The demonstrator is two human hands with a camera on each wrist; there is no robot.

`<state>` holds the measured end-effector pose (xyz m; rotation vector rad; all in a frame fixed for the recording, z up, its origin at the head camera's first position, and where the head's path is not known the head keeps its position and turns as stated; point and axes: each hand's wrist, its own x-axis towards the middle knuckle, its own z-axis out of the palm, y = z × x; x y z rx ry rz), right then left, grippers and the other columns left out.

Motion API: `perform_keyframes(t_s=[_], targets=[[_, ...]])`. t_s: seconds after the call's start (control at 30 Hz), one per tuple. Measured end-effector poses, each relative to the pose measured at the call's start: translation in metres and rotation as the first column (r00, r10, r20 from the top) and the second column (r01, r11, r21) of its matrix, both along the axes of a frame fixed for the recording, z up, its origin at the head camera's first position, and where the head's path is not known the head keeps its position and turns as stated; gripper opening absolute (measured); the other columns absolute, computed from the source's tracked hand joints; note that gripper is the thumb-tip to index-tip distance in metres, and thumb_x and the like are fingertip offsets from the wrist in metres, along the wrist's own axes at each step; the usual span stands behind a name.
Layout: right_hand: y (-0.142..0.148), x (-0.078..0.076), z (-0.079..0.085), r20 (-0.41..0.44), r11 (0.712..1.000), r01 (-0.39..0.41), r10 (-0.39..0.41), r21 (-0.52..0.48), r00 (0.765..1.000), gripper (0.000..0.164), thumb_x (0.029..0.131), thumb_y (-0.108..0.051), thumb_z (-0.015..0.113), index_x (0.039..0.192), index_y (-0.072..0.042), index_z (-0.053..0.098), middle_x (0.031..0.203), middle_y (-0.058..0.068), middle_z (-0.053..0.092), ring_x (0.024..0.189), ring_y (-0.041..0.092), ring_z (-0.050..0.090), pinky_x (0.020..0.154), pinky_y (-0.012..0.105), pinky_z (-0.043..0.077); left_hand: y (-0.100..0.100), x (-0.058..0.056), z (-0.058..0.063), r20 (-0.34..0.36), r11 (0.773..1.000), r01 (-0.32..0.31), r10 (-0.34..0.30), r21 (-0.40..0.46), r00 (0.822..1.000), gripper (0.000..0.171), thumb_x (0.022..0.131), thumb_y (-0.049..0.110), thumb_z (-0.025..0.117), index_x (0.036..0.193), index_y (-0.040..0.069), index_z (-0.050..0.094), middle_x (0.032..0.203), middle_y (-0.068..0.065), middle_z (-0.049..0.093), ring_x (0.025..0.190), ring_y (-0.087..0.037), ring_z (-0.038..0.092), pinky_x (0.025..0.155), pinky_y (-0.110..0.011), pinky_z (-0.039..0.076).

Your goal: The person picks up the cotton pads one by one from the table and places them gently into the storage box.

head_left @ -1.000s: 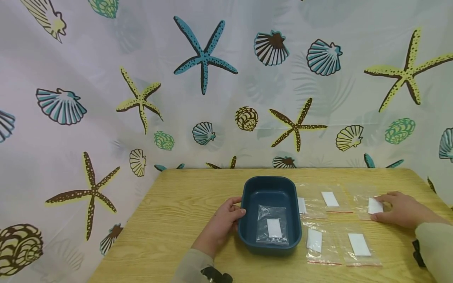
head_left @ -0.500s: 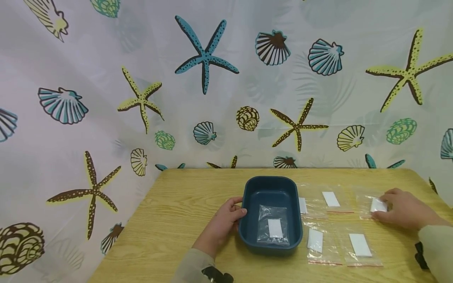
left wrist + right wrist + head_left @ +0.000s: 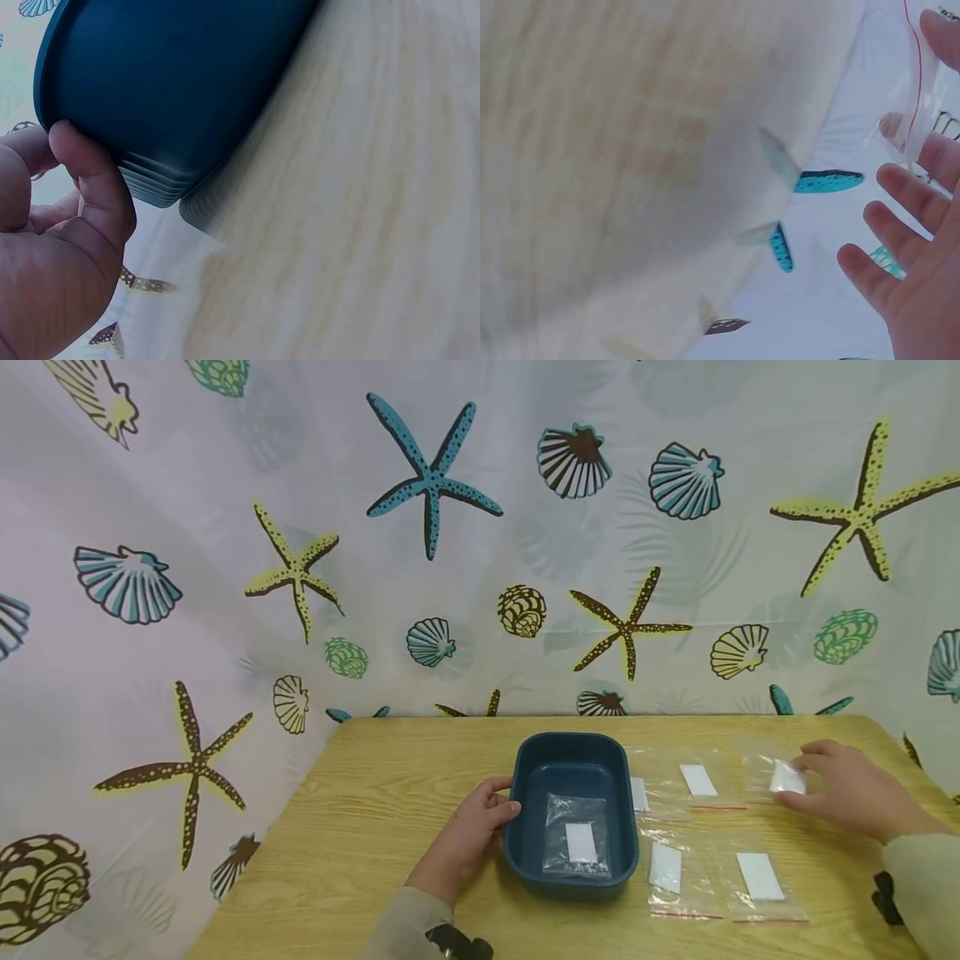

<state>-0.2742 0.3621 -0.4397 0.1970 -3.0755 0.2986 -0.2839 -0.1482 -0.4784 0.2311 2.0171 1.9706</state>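
My left hand (image 3: 480,818) holds the left rim of a dark blue plastic bin (image 3: 630,827) on the table; its thumb (image 3: 90,169) touches the rim in the left wrist view. Inside the bin lies a clear zip bag (image 3: 555,810) with a white rectangle in it. At the right, my right hand (image 3: 847,789) pinches another clear zip bag (image 3: 759,767), also with a white rectangle, by its right side. In the right wrist view this bag's red seal line (image 3: 917,82) shows between thumb and forefinger, while the other fingers are spread.
Several more zip bags with white rectangles lie flat right of the bin, among them a back one (image 3: 699,781) and a front one (image 3: 761,877). The bin hides part of the leftmost one. A curtain (image 3: 450,577) with starfish and shells hangs behind the wooden table (image 3: 360,810).
My right hand has moved up and slightly left with the zip bag, which tilts up and is off its earlier spot. The left hand and the bin have stayed put.
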Motion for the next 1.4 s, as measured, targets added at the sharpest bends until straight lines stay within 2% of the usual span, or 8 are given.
perform_keyframes(t_s=[0.27, 0.73, 1.03, 1.2, 1.4], targets=[[-0.020, 0.005, 0.015, -0.074, 0.998, -0.058, 0.058, 0.004, 0.996, 0.091, 0.079, -0.076, 0.067, 0.120, 0.005, 0.068, 0.136, 0.035, 0.049, 0.123, 0.057, 0.044, 0.100, 0.070, 0.035, 0.001, 0.000, 0.000, 0.005, 1.000, 0.000, 0.000, 0.005, 1.000, 0.050, 0.104, 0.014, 0.056, 0.151, 0.004, 0.040, 0.117, -0.024, 0.059, 0.083, -0.022, 0.063, 0.064, -0.028, 0.052], [-0.075, 0.016, 0.039, -0.136, 0.992, -0.129, 0.128, 0.003, 0.982, 0.081, 0.082, -0.072, 0.068, 0.119, 0.000, 0.070, 0.140, 0.029, 0.050, 0.127, 0.052, 0.044, 0.100, 0.067, 0.039, 0.001, 0.001, 0.000, 0.002, 1.000, 0.003, -0.003, 0.011, 1.000, 0.050, 0.104, 0.014, 0.056, 0.150, 0.004, 0.040, 0.117, -0.025, 0.059, 0.081, -0.021, 0.063, 0.063, -0.028, 0.051], [-0.110, 0.018, 0.042, -0.192, 0.986, -0.164, 0.159, -0.012, 0.968, 0.074, 0.083, -0.067, 0.070, 0.119, -0.003, 0.071, 0.140, 0.025, 0.053, 0.127, 0.048, 0.047, 0.099, 0.064, 0.042, 0.002, 0.000, 0.001, -0.003, 1.000, 0.008, -0.008, 0.009, 1.000, 0.050, 0.104, 0.014, 0.056, 0.151, 0.004, 0.040, 0.116, -0.025, 0.059, 0.082, -0.021, 0.063, 0.063, -0.028, 0.051], [-0.131, 0.020, 0.042, -0.228, 0.979, -0.199, 0.186, -0.034, 0.956, 0.074, 0.083, -0.070, 0.068, 0.118, -0.005, 0.073, 0.140, 0.021, 0.054, 0.127, 0.045, 0.049, 0.100, 0.062, 0.042, 0.002, 0.000, 0.002, -0.020, 1.000, 0.014, -0.014, 0.007, 1.000, 0.051, 0.105, 0.012, 0.055, 0.151, 0.002, 0.038, 0.112, -0.023, 0.060, 0.077, -0.019, 0.062, 0.062, -0.028, 0.050], [-0.153, 0.023, 0.038, -0.258, 0.966, -0.254, 0.235, -0.043, 0.937, 0.065, 0.082, -0.065, 0.073, 0.115, -0.008, 0.074, 0.140, 0.018, 0.055, 0.126, 0.042, 0.051, 0.100, 0.059, 0.044, 0.001, 0.000, 0.002, -0.011, 1.000, 0.012, -0.012, 0.000, 1.000, 0.050, 0.105, 0.013, 0.055, 0.151, 0.002, 0.039, 0.114, -0.024, 0.060, 0.079, -0.020, 0.062, 0.063, -0.028, 0.051]])
